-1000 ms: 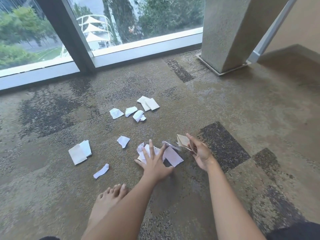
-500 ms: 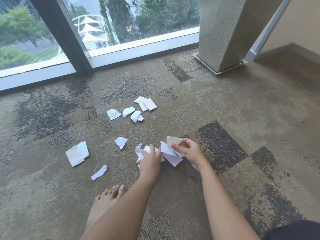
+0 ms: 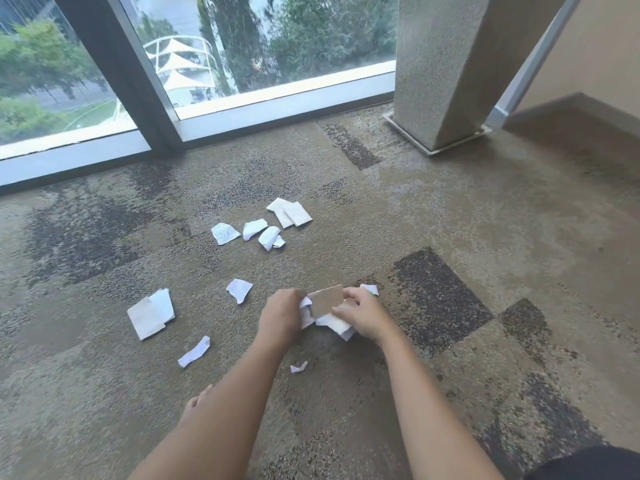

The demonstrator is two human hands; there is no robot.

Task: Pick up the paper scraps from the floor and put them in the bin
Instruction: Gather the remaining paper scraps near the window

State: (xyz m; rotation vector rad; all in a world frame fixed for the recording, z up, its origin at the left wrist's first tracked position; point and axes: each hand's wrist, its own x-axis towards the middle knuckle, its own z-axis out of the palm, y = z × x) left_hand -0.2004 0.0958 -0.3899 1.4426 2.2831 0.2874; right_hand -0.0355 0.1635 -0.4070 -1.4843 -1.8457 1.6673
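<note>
While nothing had reached a bin yet, and no bin showed in the head view, I had both hands down on the nearest heap: left hand curled shut around the white scraps on its side, right hand pinching the tan card piece on top of the bunched paper scraps, fingers closed on it. So roughly one cluster gathered, none binned. Left on the carpet: the far cluster toward the window, a lone scrap just beside my left hand, the folded sheets further left, a strip near them, and a tiny bit between my forearms. Room was fine: open carpet to the right and toward me, window frame and pillar well apart from every scrap. My bare foot sat near the strip, the only thing to work around.
</note>
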